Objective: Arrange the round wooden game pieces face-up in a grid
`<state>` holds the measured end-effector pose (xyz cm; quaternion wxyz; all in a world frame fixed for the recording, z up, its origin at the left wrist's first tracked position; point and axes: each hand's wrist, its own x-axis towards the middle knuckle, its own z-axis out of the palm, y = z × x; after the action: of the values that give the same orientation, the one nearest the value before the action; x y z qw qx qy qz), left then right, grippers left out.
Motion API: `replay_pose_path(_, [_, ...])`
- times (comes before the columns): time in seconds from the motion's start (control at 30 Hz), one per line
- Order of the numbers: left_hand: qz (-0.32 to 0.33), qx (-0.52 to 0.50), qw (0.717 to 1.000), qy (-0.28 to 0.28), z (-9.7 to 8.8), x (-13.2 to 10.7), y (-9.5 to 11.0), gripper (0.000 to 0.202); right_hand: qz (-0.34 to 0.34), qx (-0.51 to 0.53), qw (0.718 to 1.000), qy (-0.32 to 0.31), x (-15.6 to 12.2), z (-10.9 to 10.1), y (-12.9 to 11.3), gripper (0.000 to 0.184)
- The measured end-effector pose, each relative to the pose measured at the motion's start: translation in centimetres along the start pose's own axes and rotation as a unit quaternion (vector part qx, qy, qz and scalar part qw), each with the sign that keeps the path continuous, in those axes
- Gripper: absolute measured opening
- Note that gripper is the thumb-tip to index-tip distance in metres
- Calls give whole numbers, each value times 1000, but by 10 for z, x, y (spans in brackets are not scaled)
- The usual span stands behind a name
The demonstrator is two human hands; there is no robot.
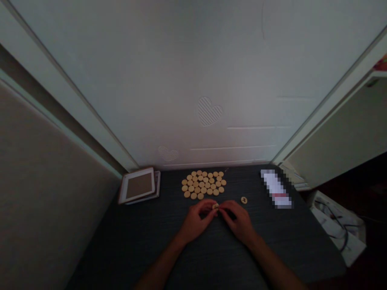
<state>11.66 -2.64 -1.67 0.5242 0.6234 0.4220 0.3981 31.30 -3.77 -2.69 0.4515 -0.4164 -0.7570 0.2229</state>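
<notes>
Over the dark table, my left hand (197, 219) pinches a small round wooden disc (215, 206) between thumb and fingers. From the other side, my right hand (238, 220) has its thumb and fingertips closed at the disc's right edge. A dark mark shows on the disc's face, partly covered by fingers. To the right of my right hand lies a single wooden disc (244, 200) with a dark cross-like mark. Just beyond my hands, several plain wooden discs (203, 185) lie flat in a close group.
At the table's (145, 233) back left sit stacked flat frame-like items (139, 185). A blurred-out white object (275, 189) lies at the right. A tiny thin item (226, 170) rests near the wall (193, 80). Beyond the right edge stands a white box (338, 225) with cables.
</notes>
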Motion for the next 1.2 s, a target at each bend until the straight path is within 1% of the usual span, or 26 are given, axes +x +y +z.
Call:
replay_pose_path(0.13, [0, -6, 1000, 13, 0, 1, -3, 14, -12, 6, 1000, -14, -1, -1, 0, 19])
replay_pose_path(0.27, [-8, -5, 1000, 28, 0, 1, 0, 10, -17, 7, 999, -27, 0, -1, -4, 24])
replay_pose_path(0.4, [-12, 11, 1000, 23, 0, 0, 5, 9, -19, -18, 999, -42, 2, 1, -7, 26])
replay_pose_path(0.57, [-15, 16, 1000, 13, 1, -1, 8, 9, -27, -53, 998, -37, 1, 6, -6, 23])
replay_pose_path(0.7, [-3, -7, 1000, 2, 0, -1, 8, 8, -43, -54, 997, -26, 0, 7, -4, 32])
replay_pose_path(0.83, [3, -29, 1000, -4, 1, -1, 6, 13, -49, -46, 997, -25, -1, 7, -5, 38])
replay_pose_path(1.0, [-13, -26, 1000, 4, 1, -1, 2, 16, -55, -47, 997, -34, -3, 8, -6, 36])
replay_pose_path(1.2, [-5, -26, 1000, -1, 0, -1, 3, 10, -46, -51, 998, -9, -4, 8, -4, 31])
